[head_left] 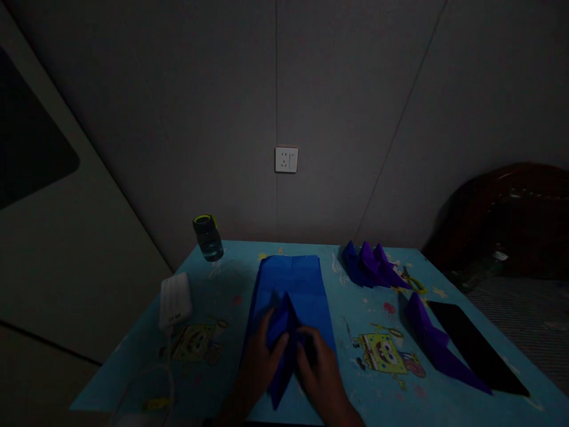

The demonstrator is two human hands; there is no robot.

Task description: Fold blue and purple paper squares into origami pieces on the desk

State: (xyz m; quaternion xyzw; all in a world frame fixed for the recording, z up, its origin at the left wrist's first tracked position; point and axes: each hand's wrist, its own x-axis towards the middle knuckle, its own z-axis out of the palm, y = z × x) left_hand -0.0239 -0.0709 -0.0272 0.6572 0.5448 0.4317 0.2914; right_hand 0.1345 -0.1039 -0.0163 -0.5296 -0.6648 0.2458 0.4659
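Note:
A folded dark blue paper piece [283,332], pointed at its top and bottom, is held between my two hands. My left hand [262,353] grips its left side, the thumb lying on its face. On the right, my right hand [316,362] pinches the other edge with bent fingers. Beneath them lies a flat blue paper sheet [293,279] with crease lines. Purple and blue folded paper boats [371,267] stand in a group at the back right. Another purple paper boat [438,347] rests nearer, at the right.
The patterned light blue table [235,284] bears a water bottle [208,238] at back left and a white power bank [175,300] with a cable. A black flat object [478,347] and yellow-green scissors [416,286] lie right. A yellow item [156,404] is front left.

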